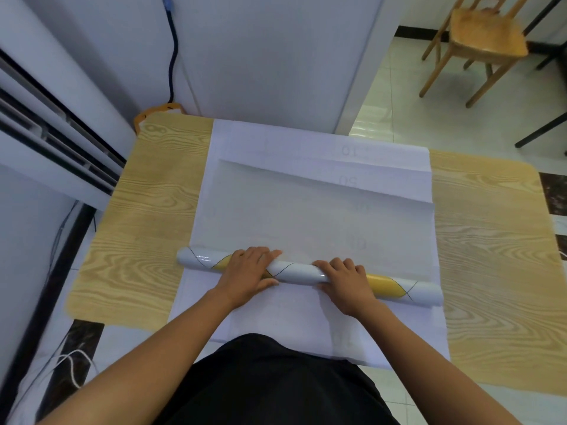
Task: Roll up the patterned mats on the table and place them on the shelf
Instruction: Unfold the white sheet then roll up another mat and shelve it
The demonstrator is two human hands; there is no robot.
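Two bare hands, L hand point(248, 269) and R hand point(343, 282), knuckles and finger backs in plain view. Nails too small to judge. Bare forearms, L arm point(147, 357) and R arm point(429, 354), uncovered right to the frame edge; sleeve end out of view. Black top point(276, 384) on torso: plain dark fabric, matte, w/ soft folds, rounded upper outline, btw. the arms. Print or logo: cannot tell.
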